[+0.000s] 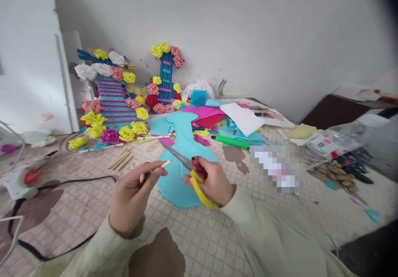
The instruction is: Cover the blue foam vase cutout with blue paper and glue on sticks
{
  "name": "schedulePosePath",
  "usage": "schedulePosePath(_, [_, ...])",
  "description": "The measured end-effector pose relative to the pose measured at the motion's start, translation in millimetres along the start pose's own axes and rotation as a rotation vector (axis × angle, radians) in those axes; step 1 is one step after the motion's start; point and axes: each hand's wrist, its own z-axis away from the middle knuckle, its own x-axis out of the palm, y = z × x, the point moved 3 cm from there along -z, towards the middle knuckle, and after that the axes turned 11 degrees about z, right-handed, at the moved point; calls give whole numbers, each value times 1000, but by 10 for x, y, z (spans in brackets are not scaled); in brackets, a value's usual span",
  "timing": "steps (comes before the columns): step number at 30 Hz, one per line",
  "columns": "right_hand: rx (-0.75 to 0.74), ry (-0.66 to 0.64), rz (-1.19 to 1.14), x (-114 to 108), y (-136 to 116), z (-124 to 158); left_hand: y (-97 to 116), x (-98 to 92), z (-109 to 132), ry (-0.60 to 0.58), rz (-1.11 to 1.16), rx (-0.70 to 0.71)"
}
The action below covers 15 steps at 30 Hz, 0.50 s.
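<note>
My left hand (130, 200) is closed on a thin wooden stick (166, 164), pinched between thumb and fingers. A second wooden end (142, 178) pokes out lower in that hand; whether it belongs to the same stick I cannot tell. In my right hand (216, 181) is a pair of scissors (179, 156) with yellow handles, its blades pointing up and left, above the stick's tip. Beneath both hands lies a light blue guitar-shaped cutout (183, 192), its round body toward me and its neck pointing away.
Two flower-trimmed blue stringed models (113, 103) (166, 78) lean against the wall. Loose sticks (120, 159) and a hot glue gun (18, 181) with its cable lie left. Behind the cutout are coloured sheets (242, 118) and a green marker (231, 141). Peanuts (336, 174) lie right.
</note>
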Motion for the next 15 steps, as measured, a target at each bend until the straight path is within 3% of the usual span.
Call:
schedulePosePath(3, [65, 38, -58, -13, 61, -20, -101, -193, -122, 57, -149, -105])
schedulePosePath(6, [89, 83, -98, -37, 124, -49, -256, -534, -285, 122, -443, -174])
schedulePosePath(9, [109, 100, -126, -51, 160, -67, -454, -806, -409, 92, -786, -158])
schedulePosePath(12, [110, 104, -124, -63, 145, -62, -649, -896, -461, 46, -838, -157])
schedulePosePath(15, [92, 74, -109, -71, 104, -43, -669, -811, -459, 16, -818, -85])
